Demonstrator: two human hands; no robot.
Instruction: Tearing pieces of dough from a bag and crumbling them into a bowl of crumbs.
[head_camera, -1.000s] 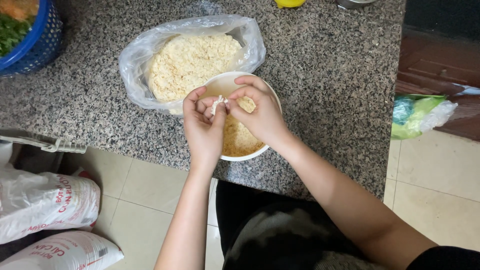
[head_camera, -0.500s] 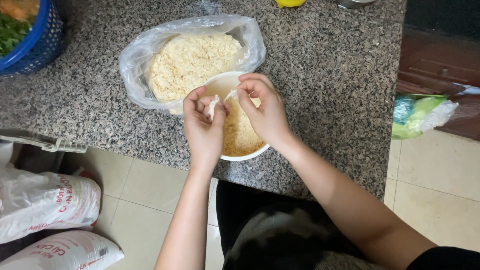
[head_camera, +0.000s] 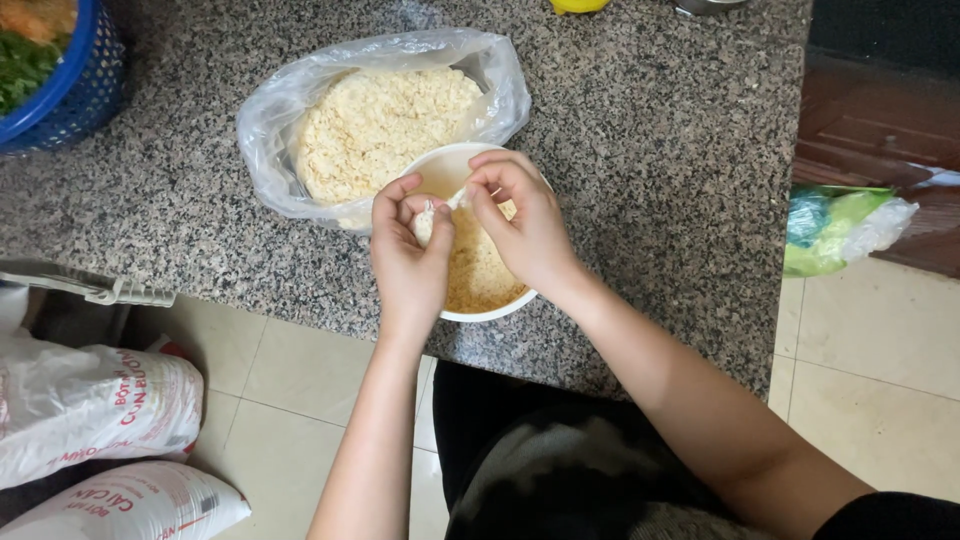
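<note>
Head view, arms: both forearms are reaching up from the lower edge, meeting over the white bowl near the front edge of the speckled granite counter.
Left hand: curled, fingertips pinching a small pale piece of food above the bowl.
Right hand: fingers bent, thumb and forefinger gripping the same piece from the other side.
Bowl: holding yellowish crumbs, touching the clear plastic bag of pale crumbled food behind it.
Hard to see: the piece is largely covered by fingers; the blue basket is being cut off at the left corner.
</note>
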